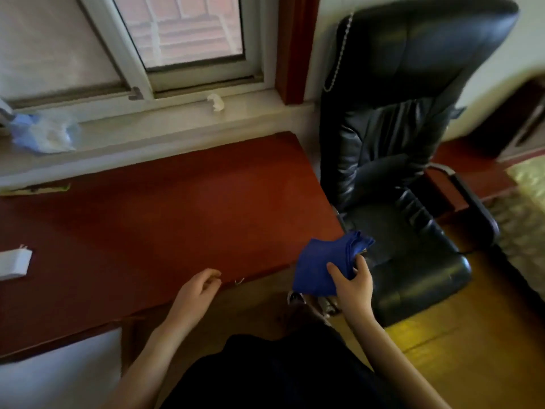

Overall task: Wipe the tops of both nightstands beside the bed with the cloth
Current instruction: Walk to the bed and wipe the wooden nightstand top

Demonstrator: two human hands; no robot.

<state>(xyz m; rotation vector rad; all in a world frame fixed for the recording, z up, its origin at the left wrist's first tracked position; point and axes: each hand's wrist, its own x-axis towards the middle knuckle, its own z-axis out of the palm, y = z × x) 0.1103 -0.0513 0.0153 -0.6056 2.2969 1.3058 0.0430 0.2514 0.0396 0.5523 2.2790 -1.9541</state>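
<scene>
Right hand (352, 286) grip pinches folded blue cloth (321, 265) just off desk (177, 214) near-right corner. Left hand (197, 292) loosely curled, seemingly empty. Cloth soft, light, limp; best held bunched, by folded edge.

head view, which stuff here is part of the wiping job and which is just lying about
Part of the job:
blue cloth, gripped in the right hand
left hand, empty, at the edge of the red-brown wooden top

Just lying about:
black office chair
crumpled blue and white bag on the windowsill
white scrap on the sill
white paper on the top
</scene>
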